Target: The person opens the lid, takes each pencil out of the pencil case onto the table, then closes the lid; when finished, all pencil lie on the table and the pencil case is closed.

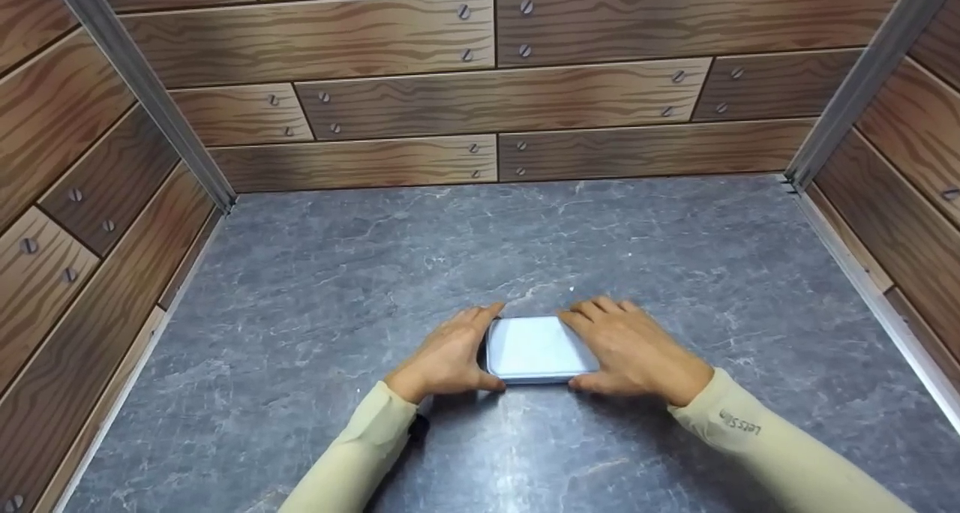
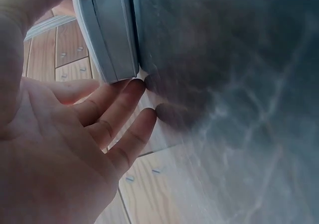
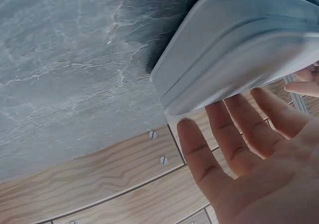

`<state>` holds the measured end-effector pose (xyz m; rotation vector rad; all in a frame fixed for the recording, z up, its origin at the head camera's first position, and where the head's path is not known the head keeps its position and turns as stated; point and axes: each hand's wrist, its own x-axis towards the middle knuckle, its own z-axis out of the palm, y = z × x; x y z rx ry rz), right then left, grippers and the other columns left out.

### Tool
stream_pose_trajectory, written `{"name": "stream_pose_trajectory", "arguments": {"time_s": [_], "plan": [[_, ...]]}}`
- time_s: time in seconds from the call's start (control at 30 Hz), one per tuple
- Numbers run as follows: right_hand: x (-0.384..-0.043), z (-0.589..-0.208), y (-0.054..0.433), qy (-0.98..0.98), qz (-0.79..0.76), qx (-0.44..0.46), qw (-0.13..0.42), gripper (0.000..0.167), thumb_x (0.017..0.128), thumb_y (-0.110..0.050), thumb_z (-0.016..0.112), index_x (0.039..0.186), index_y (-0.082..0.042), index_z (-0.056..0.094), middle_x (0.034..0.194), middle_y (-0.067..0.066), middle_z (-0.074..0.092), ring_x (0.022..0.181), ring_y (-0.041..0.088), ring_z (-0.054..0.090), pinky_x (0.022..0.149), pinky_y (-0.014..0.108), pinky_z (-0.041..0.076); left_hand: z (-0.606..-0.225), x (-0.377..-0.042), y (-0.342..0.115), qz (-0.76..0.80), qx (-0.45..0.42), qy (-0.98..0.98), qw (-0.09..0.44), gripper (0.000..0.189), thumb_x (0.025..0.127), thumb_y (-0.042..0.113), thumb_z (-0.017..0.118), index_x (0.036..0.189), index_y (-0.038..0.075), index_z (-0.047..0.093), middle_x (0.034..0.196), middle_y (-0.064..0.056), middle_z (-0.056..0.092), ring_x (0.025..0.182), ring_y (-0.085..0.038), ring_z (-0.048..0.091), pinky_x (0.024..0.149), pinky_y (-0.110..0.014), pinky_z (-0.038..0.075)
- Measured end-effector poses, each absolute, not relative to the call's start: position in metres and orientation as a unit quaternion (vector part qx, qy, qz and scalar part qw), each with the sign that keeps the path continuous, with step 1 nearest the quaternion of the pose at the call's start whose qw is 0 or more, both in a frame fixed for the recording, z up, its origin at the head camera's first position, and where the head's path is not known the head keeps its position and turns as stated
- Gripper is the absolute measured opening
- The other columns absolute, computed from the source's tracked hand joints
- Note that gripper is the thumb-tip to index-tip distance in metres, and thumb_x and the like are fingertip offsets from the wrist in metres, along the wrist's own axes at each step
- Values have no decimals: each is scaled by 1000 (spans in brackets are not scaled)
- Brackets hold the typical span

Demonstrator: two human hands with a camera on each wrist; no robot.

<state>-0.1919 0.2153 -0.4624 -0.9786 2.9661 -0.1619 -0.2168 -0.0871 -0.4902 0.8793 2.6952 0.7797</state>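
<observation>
A pale blue-grey rectangular case with rounded corners lies flat at the tabletop, in the lower middle of the head view. A thin seam runs around its side, as the left wrist view shows on the case. My left hand holds its left end, thumb at the near corner and fingers at the far one. From the other end my right hand grips it, thumb along the near edge and fingers spread over the far right corner. In the right wrist view the fingertips reach the edge of the case.
The grey marbled tabletop stretches around the case. Wood-plank-patterned panels enclose it: a back wall, a left wall and a right wall. Grey metal posts stand at the back corners.
</observation>
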Motion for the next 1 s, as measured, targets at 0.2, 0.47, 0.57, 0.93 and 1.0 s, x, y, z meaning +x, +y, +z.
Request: {"name": "stream_pose_trajectory", "arguments": {"time_s": [0.2,0.47,0.57,0.93,1.0], "plan": [[-193,-460,216,944,-54,-324,12,93,86,-51,91,157,0,59,149,21,68,135,42,64,108,65,58,-489,-217,-88,245,305,915,96,122,79,31,101,175,1,31,170,-21,52,158,-38,51,134,-57,42],[-197,-453,215,936,-57,-347,8,87,81,-43,94,149,3,65,137,20,74,124,40,69,102,62,63,-490,-219,-87,239,308,916,96,121,79,31,101,174,1,33,171,-21,51,159,-38,51,135,-56,41],[-201,-448,217,933,-70,-353,18,84,82,-43,91,147,3,67,135,21,75,122,39,70,102,61,63,-489,-221,-86,239,309,916,92,121,78,29,102,174,1,34,170,-21,52,158,-38,52,135,-55,42],[-204,-434,244,917,-183,-352,48,54,93,-36,85,136,-4,77,134,15,78,118,36,76,103,56,66,-493,-220,-89,258,310,911,86,117,76,21,102,170,-2,38,166,-23,57,154,-40,55,134,-55,43],[-205,-432,254,914,-197,-353,42,44,94,-32,84,130,-7,81,129,11,81,113,32,78,98,52,67,-493,-219,-89,260,308,911,88,116,76,21,103,170,-2,38,167,-23,55,155,-41,54,135,-55,42]]}}
